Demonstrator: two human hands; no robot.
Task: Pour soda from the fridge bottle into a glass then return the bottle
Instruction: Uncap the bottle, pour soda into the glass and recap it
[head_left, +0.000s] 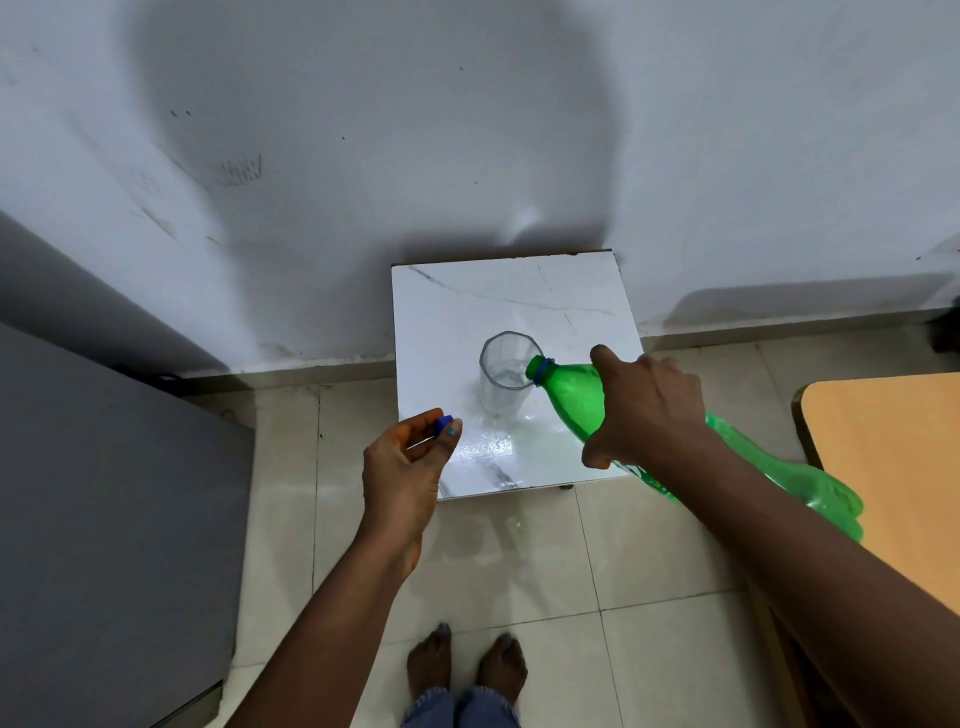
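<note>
fridge (104, 519) left | orange table (893, 467) right | wall (467, 130) behind

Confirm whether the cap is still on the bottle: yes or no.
No: the green bottle's mouth is bare and tipped over the glass, while the left hand pinches the blue cap.

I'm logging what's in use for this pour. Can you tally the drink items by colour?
Green: 1, the soda bottle gripped by the right hand, tilted over the glass.
Blue: 1, the bottle cap pinched in the left hand.
Clear: 1, the glass on the white table.
Total: 3
</note>
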